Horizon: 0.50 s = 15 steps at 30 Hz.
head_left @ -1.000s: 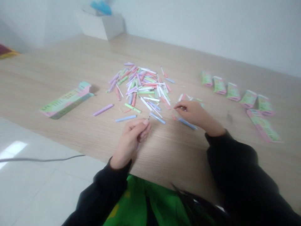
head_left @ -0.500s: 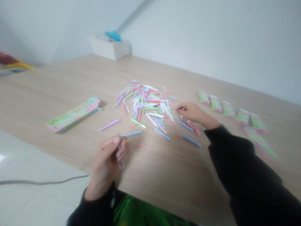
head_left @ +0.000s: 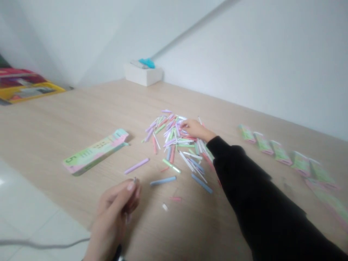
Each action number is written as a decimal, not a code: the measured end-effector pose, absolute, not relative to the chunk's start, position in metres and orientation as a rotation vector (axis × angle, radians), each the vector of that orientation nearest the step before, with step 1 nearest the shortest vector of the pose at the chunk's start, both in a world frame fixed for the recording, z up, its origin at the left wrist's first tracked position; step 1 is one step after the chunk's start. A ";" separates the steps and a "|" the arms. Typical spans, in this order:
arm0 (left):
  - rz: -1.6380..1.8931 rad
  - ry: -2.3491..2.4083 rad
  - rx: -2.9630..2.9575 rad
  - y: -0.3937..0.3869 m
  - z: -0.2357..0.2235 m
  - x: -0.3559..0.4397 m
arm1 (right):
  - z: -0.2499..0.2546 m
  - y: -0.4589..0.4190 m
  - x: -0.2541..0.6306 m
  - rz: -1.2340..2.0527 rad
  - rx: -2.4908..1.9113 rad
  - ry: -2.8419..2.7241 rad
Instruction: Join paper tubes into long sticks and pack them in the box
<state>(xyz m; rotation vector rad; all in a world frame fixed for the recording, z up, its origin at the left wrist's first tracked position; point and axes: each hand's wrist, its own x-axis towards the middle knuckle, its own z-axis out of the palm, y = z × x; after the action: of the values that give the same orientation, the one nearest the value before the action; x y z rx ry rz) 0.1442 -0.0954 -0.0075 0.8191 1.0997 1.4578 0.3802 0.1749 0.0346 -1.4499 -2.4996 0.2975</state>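
My left hand point(head_left: 119, 208) is closed in the foreground around a slim pen-like stick point(head_left: 135, 179), whose tip pokes out above the thumb; most of it is hidden by the fingers. My right hand point(head_left: 193, 128) reaches over the pile of thin pen parts point(head_left: 168, 143), tubes and sticks in purple, green, red, blue and white. Its fingers are pinched at the pile's upper part, beside a purple tube; blur hides what is between them. Loose nearer me lie a purple tube point(head_left: 136, 165), a blue tube point(head_left: 163, 180), another blue tube point(head_left: 202, 183) and a small red piece point(head_left: 175, 198).
A long green-and-pink carton point(head_left: 95, 152) lies left of the pile. Several similar packets point(head_left: 281, 153) form a row at the right. A white box point(head_left: 143, 76) with a blue item stands by the wall. A yellow tray point(head_left: 58, 88) shows far left; a cable point(head_left: 46, 246) crosses the floor.
My right hand has moved left and farther in, from the pile's right edge to its upper part. My left hand keeps its stick. The camera view has shifted. A small clear piece now shows on the table.
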 end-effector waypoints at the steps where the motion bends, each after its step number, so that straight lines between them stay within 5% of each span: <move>1: 1.432 1.124 0.830 -0.095 -0.009 0.144 | 0.032 0.183 0.369 0.301 -1.419 -2.529; 15: 1.315 1.065 0.867 -0.091 -0.016 0.142 | 0.002 0.211 0.352 0.377 -1.330 -2.664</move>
<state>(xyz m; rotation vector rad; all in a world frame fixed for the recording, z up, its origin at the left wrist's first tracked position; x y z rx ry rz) 0.1421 -0.0913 -0.0164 0.8675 1.0647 1.3148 0.3521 0.2106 0.0020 -1.3302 -2.6641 0.3772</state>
